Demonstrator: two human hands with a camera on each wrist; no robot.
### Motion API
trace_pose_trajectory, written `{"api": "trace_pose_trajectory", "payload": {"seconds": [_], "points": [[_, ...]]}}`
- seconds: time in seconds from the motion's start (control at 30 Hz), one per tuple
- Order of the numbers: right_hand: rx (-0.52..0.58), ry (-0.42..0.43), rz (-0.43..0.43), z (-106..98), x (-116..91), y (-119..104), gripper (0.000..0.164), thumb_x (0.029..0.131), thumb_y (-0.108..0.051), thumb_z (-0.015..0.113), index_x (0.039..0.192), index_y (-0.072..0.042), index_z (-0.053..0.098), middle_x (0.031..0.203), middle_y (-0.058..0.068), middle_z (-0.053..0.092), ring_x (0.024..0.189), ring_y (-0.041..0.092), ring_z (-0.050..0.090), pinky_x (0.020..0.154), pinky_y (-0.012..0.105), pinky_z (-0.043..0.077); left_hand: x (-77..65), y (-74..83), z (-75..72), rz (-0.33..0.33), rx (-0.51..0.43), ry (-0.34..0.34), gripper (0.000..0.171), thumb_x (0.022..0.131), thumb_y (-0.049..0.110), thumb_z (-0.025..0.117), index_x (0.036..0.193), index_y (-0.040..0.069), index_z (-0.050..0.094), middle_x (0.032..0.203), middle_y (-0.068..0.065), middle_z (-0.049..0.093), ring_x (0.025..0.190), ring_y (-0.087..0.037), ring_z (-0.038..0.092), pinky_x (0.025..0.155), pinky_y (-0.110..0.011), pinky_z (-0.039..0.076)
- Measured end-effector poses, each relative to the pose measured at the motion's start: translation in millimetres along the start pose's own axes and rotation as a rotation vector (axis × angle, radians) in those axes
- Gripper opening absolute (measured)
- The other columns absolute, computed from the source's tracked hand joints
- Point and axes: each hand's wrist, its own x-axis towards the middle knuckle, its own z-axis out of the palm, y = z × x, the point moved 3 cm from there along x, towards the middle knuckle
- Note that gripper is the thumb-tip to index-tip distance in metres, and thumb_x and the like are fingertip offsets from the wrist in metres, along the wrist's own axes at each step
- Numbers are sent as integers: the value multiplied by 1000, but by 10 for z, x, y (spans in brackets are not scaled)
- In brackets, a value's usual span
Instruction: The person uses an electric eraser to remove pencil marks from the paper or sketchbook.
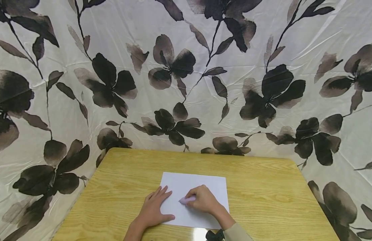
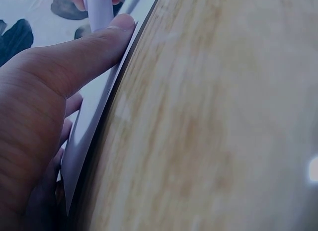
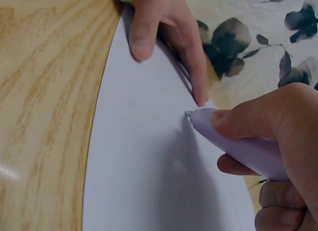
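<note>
A white sheet of paper [image 1: 198, 182] lies flat on the wooden table. My left hand [image 1: 154, 208] rests on its left side with fingers spread, and the thumb presses near the front edge. My right hand [image 1: 205, 200] grips a thick lavender pen-shaped tool [image 1: 189, 199] over the middle of the sheet. In the right wrist view, the lavender tool [image 3: 238, 144] tapers to a small metal tip, at or just above the paper [image 3: 144, 121]; contact is hard to tell. Thumb and fingers wrap its body. No clear mark shows on the paper.
The yellowish wooden table [image 1: 264, 190] extends around the sheet on all sides. A white cloth [image 1: 210, 100] with dark flowers hangs behind and beside it. A small black object [image 1: 214, 235] sits by the right wrist at the table's near side.
</note>
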Motion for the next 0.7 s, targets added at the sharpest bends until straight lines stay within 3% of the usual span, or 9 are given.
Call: {"api": "trace_pose_trajectory", "payload": {"seconds": [0.27,0.7], "points": [[-12,23,-31,38,-2,27,12,73,-16,82,84,-21,78,82,-15,71,82,2,65,74,25,52,5,-23,18,1,-6,-1,93,69,73,69,142,17,52,154,-7,35,142,-34,26,103,-60,22],[16,62,6,-63,-35,58,12,76,-16,80,87,-19,78,85,-11,71,82,4,65,73,27,53,23,-15,19,7,-8,-5,93,70,73,68,142,17,52,154,-7,35,141,-35,26,103,-61,23]]}}
